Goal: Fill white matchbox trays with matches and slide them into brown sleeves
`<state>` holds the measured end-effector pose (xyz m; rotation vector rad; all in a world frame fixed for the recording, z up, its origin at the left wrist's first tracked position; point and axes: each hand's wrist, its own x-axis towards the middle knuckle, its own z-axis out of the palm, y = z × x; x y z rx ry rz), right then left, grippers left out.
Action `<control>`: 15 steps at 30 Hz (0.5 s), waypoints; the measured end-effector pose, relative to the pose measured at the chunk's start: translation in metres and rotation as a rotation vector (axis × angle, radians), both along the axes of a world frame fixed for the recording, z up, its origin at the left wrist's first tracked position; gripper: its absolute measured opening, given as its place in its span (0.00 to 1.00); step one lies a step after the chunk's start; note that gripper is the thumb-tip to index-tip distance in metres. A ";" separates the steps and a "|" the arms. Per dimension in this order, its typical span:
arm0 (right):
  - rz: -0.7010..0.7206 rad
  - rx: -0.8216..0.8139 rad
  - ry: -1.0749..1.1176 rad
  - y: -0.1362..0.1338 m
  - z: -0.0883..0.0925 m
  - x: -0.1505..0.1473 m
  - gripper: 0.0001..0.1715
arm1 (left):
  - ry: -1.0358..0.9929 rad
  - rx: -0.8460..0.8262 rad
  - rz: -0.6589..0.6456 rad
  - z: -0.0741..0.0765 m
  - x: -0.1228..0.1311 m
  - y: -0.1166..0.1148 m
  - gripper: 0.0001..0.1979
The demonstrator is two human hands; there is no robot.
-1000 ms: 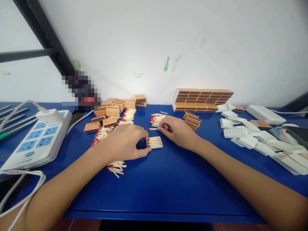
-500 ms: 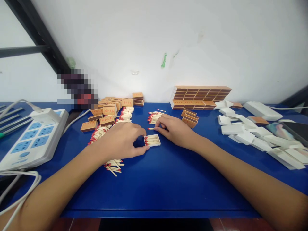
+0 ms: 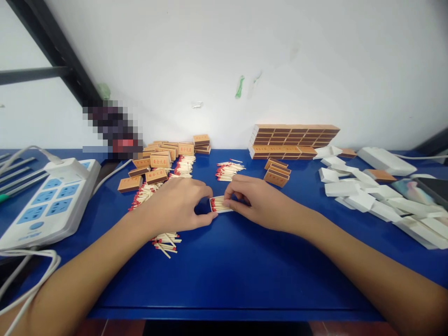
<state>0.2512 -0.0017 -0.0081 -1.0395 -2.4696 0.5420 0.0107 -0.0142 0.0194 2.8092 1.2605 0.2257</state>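
A small white matchbox tray (image 3: 217, 209) with red-headed matches lying in it rests on the blue table. My left hand (image 3: 182, 203) holds its left end between thumb and forefinger. My right hand (image 3: 257, 198) is closed in a pinch over the tray's right end, on a match (image 3: 220, 201) that lies level over the others; its fingers hide that end. Just beyond the hands is a small heap of matches (image 3: 229, 171). More matches (image 3: 167, 241) lie under and around my left forearm, with a longer pile (image 3: 184, 165) behind my left hand.
Printed matchboxes (image 3: 160, 161) are scattered at the back left. A neat stack of matchboxes (image 3: 287, 140) stands against the wall, with a few loose matchboxes (image 3: 276, 176) before it. Empty white trays (image 3: 371, 200) cover the right side. A power strip (image 3: 52, 200) with cables sits at left.
My right hand has come from beside the small match heap toward me and over the tray, bringing a match with it. My left hand has stayed at the tray's left end.
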 end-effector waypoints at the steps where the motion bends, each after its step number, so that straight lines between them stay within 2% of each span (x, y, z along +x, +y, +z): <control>1: -0.004 0.019 0.017 0.001 0.000 0.001 0.06 | -0.001 -0.002 -0.001 0.000 0.000 0.000 0.11; 8: -0.157 0.183 0.027 0.027 -0.014 0.014 0.05 | 0.005 0.002 -0.019 -0.001 -0.001 -0.001 0.10; 15: -0.168 0.142 -0.003 0.040 -0.026 0.009 0.06 | 0.004 -0.006 -0.021 -0.001 0.000 -0.001 0.11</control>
